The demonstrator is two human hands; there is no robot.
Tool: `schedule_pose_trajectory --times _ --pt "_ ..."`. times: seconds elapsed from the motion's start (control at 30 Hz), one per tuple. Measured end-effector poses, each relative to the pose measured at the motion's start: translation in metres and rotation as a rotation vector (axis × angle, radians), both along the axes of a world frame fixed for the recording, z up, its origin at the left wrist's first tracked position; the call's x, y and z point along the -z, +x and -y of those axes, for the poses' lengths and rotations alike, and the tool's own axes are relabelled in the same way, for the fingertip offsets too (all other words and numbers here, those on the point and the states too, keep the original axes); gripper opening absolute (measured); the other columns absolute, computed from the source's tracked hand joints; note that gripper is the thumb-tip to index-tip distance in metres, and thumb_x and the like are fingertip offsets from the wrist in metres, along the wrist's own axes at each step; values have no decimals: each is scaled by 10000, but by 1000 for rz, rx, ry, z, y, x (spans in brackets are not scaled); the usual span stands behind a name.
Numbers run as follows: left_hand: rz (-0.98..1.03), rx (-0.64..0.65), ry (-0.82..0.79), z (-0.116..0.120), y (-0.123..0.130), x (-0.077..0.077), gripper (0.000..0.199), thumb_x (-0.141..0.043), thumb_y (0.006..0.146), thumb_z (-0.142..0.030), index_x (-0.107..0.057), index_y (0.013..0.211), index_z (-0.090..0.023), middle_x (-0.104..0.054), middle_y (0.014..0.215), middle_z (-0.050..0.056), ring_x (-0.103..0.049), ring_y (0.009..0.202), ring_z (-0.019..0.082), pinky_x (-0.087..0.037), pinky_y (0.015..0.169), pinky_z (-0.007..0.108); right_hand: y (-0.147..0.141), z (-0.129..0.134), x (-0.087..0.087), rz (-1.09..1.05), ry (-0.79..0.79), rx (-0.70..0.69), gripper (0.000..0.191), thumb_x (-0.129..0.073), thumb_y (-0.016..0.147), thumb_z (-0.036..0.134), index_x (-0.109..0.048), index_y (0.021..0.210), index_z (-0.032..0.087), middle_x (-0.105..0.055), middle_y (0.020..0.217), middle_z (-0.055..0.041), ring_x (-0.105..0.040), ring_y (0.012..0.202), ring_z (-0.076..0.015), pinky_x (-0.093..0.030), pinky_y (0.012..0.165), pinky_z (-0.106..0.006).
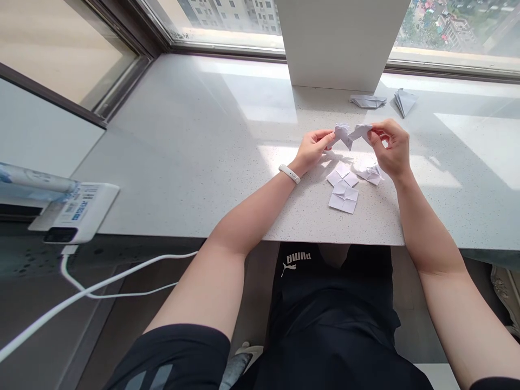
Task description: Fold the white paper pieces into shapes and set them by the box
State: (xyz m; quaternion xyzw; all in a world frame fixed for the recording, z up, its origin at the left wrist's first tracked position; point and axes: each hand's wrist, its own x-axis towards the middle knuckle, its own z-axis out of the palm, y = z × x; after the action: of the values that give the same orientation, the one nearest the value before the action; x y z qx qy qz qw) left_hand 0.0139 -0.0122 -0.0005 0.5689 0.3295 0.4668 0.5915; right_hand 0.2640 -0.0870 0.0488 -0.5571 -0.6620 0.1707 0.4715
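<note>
Above the white counter, my left hand (pixel 312 148) pinches a folded white paper piece (pixel 342 132). My right hand (pixel 390 143) grips another folded paper piece (pixel 361 131) by its right end. The two pieces come close together at their inner ends; I cannot tell whether they are joined. Below them lie two square folded papers, one farther back (pixel 342 175) and one nearer me (pixel 343 197), with creases meeting at their centres. A crumpled-looking folded paper (pixel 371 173) rests by my right wrist.
A long folded paper (pixel 368 101) and a fan-shaped folded paper (pixel 404 102) lie at the back of the counter (pixel 182 151), near a pillar (pixel 343 43) and windows. At the left edge sits a white power bank (pixel 83 211) with a white cable (pixel 52 313).
</note>
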Motion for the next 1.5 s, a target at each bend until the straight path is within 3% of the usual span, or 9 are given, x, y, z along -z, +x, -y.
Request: schedule_pose_trajectory --times 0.17,0.5,0.77,0.93,1.17,1.5 --pt "-15 -14 -27 -1 0 1 240 -1019 1069 -486 -979 1060 -249 -868 915 70 -788 938 230 -608 898 406 -18 3 4 -18 -58 -90 322 -885 1084 654 -899 1158 341 -899 1168 -68 -830 1104 -302 -710 1023 -522" --pt "-45 20 7 3 1 0 229 -1031 1044 -459 -992 1014 -235 -938 1101 101 -828 1037 225 -605 933 371 -21 -9 26 -122 -190 -28 505 -918 1027 795 -800 1060 306 -826 1080 -55 -793 911 -228 -673 819 -408" --pt "-42 92 -4 6 -2 -6 274 -1040 1028 -504 -995 1010 -234 -938 1077 90 -819 1029 225 -608 956 375 -26 -13 39 -245 -145 49 518 -1000 942 771 -796 986 297 -823 1369 -114 -805 1276 -307 -715 996 -464" --pt "-52 118 6 6 -4 -7 343 -1065 984 -575 -984 973 -243 -928 1027 69 -794 983 210 -606 922 358 -29 -11 36 -281 -170 21 548 -974 962 826 -813 1010 304 -868 1158 -87 -833 1198 -310 -707 1114 -525" --pt "-51 131 21 6 -6 -6 434 -1047 977 -680 -978 950 -252 -906 985 71 -774 950 216 -612 902 372 -26 -12 39 -316 -179 -23 581 -967 950 867 -837 1049 309 -900 1216 -98 -856 1233 -319 -697 1167 -556" --pt "-73 150 33 7 -3 -5 352 -1020 1037 -582 -989 1011 -233 -877 953 68 -768 935 204 -595 914 373 -26 -14 45 -283 -166 37 597 -909 988 886 -831 1062 298 -867 1085 -87 -859 1127 -304 -717 1044 -509"
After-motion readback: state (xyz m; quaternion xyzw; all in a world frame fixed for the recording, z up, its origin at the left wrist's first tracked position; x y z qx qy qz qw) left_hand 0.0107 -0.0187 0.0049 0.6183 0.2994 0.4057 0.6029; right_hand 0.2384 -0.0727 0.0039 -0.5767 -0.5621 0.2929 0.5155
